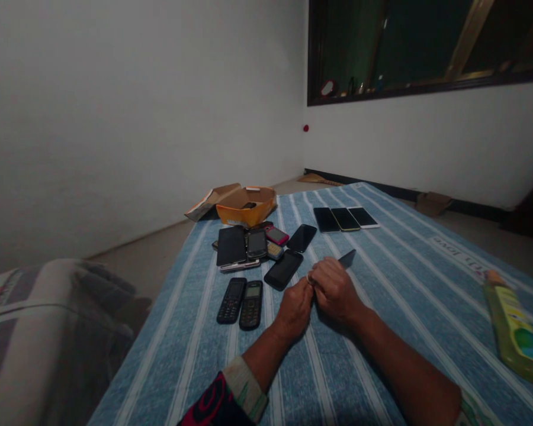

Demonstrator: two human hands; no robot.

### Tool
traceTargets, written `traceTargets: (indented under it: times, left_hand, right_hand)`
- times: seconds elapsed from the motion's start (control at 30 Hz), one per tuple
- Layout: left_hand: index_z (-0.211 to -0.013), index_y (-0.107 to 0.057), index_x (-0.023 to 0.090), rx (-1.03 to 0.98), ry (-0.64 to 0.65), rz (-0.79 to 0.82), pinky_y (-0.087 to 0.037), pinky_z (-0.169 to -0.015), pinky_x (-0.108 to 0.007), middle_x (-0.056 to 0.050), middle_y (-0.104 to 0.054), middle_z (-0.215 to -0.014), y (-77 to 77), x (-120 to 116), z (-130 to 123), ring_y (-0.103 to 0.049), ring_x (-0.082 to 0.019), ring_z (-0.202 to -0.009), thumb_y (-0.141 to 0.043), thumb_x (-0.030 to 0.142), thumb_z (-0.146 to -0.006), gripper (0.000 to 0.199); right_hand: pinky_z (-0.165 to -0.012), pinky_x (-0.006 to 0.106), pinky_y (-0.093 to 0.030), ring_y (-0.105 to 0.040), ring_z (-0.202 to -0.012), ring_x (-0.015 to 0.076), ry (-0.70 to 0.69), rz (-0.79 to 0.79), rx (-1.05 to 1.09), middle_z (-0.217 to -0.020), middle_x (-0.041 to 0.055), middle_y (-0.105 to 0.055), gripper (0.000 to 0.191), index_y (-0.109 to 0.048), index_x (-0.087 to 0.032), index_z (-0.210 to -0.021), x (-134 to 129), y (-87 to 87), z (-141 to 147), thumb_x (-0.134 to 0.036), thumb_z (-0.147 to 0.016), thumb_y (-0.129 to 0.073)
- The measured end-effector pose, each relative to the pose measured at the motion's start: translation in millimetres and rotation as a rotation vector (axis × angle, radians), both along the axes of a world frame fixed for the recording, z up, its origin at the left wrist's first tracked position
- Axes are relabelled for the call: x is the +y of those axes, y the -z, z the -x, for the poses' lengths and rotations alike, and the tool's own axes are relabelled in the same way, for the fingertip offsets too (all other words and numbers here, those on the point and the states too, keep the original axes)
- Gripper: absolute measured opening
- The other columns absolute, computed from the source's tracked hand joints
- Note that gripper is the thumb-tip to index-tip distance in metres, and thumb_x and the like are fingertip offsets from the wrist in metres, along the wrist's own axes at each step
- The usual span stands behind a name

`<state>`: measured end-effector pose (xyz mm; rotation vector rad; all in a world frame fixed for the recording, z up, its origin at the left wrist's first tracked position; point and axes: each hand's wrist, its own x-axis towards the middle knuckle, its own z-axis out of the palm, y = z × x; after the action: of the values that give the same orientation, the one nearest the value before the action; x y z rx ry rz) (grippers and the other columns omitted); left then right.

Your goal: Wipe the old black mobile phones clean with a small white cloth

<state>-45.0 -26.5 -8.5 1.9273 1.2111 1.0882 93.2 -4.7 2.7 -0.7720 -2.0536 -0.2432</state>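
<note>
My left hand (296,302) and my right hand (333,287) meet over the cloth, fingers closed and pressed together. What they hold between them, if anything, is hidden. A dark flat slab (347,258), perhaps a phone, sticks out past my right hand; I cannot tell whether the hand grips it. Just left of my hands lies a black smartphone (284,269), with another dark smartphone (302,238) behind it. Two keypad phones, one black (232,300) and one with a grey screen (251,305), lie side by side to the left.
A pile of phones, with a black one (231,245) on top, lies before an open orange box (247,208). Three smartphones, among them a white one (363,217), form a row at the back. A yellow-green bottle (515,331) lies at right on the striped blue cloth (182,355).
</note>
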Motion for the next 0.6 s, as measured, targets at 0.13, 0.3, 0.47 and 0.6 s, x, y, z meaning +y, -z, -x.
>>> traceTargets:
  times: [0.13, 0.3, 0.47, 0.6]
  left_hand:
    - [-0.074, -0.052, 0.020, 0.011, -0.010, -0.039, -0.042, -0.062, -0.027, 0.000, -0.055, -0.065, -0.8, -1.2, 0.2, -0.051, -0.014, -0.060, -0.032, 0.035, -0.094, 0.032]
    - [-0.075, -0.052, 0.020, 0.000, -0.016, -0.116, -0.043, -0.061, -0.026, 0.000, -0.056, -0.065, -7.7, -2.4, -0.3, -0.052, -0.014, -0.060, -0.034, 0.032, -0.094, 0.029]
    - [-0.076, -0.053, 0.019, 0.002, -0.018, -0.183, -0.042, -0.060, -0.025, 0.000, -0.057, -0.066, -16.5, -2.2, -2.4, -0.052, -0.013, -0.060, -0.034, 0.031, -0.094, 0.029]
    - [-0.076, -0.053, 0.019, 0.060, -0.037, -0.217, -0.041, -0.058, -0.025, 0.000, -0.057, -0.065, -28.4, -4.0, -3.5, -0.053, -0.013, -0.058, -0.033, 0.028, -0.094, 0.028]
  right_hand:
    - [-0.072, 0.034, -0.039, -0.047, -0.071, 0.0193, -0.025, -0.005, 0.041, -0.068, 0.0033, -0.052, 0.022, -0.052, -0.020, -0.072, -2.1, -2.8, 2.1, -0.006, -0.084, -0.041]
    - [-0.069, 0.033, -0.041, -0.050, -0.075, 0.0198, -0.077, -0.007, 0.124, -0.071, 0.0044, -0.054, 0.021, -0.053, -0.020, -0.075, -5.4, -9.5, 3.5, -0.006, -0.084, -0.040]
    - [-0.070, 0.035, -0.045, -0.054, -0.078, 0.0200, -0.121, 0.016, 0.212, -0.075, 0.0049, -0.056, 0.020, -0.054, -0.020, -0.080, -7.6, -13.0, 3.4, -0.005, -0.083, -0.041]
    - [-0.072, 0.035, -0.047, -0.056, -0.080, 0.0197, -0.145, 0.002, 0.282, -0.078, 0.0049, -0.058, 0.023, -0.055, -0.021, -0.084, -9.2, -18.1, 3.0, -0.002, -0.081, -0.042]
